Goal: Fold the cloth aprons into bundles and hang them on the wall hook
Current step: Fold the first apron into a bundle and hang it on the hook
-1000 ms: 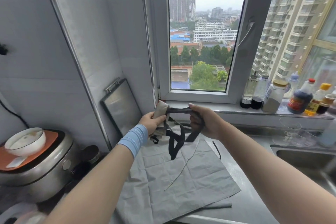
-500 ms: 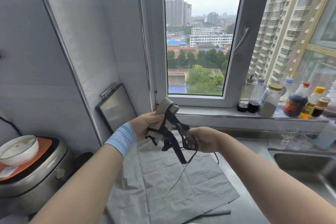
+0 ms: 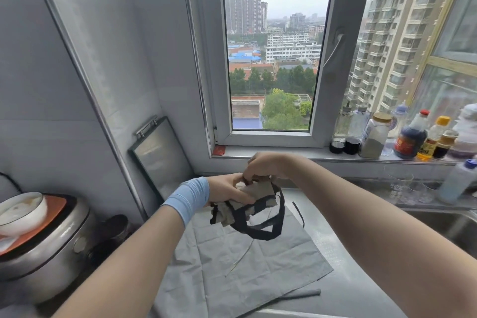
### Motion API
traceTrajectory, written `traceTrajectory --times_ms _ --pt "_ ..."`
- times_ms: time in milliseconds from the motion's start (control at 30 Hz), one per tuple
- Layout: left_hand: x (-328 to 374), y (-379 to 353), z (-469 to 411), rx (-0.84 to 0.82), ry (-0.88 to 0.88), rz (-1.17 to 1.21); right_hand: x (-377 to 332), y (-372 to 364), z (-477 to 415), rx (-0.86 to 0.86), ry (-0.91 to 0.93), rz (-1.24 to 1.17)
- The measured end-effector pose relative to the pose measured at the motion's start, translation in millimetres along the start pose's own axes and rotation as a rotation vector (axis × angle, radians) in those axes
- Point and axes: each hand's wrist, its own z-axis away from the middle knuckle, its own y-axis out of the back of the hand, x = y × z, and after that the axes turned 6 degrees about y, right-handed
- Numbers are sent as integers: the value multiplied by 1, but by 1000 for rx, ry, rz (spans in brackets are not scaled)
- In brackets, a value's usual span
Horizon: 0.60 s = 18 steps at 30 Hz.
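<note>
Currently both hands are raised over the steel desk (image 3: pixel 346 253), meeting just in front of the windowsill; kitchen corner, window (image 3: pixel 271 59) straight ahead. Left hand (image 3: pixel 228 190), pale blue wristband (image 3: pixel 189 199) at the wrist, holds the apron bundle (image 3: pixel 260 195), a small beige-grey wad of folded cloth; its fingers and thumb are clamped round the bundle from the left side. Right hand (image 3: pixel 267 166) comes in from the right and above; its fingers are bent down and pinching at the bundle's upper edge; whether they catch cloth or strap I cannot tell. Black straps (image 3: pixel 268 230) cross the bundle and hang beneath it in 1 slack loop. The bundle is in the air between the 2 hands, above the far edge of the flat apron (image 3: pixel 245 263); that 2nd apron, grey and creased, lies spread on the desk, with 1 thin dark tie (image 3: pixel 299 214) trailing at its far right corner. Left of it: steel rice cooker (image 3: pixel 49 242), white bowl (image 3: pixel 22 210) resting on its orange lid; steel board (image 3: pixel 161 156) with a handle leaning against the wall. Right: rim of the sink (image 3: pixel 449 222); clear glass (image 3: pixel 398 183) behind it; row of bottles (image 3: pixel 410 137) and jars along the sill.
</note>
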Motion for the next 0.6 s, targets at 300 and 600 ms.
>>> traceTrajectory --times_ms 300,600 --pt "-27 9 3 193 -121 425 38 -13 10 -49 325 -818" --pt "-39 20 12 -160 -245 651 102 -65 0 -259 65 -878"
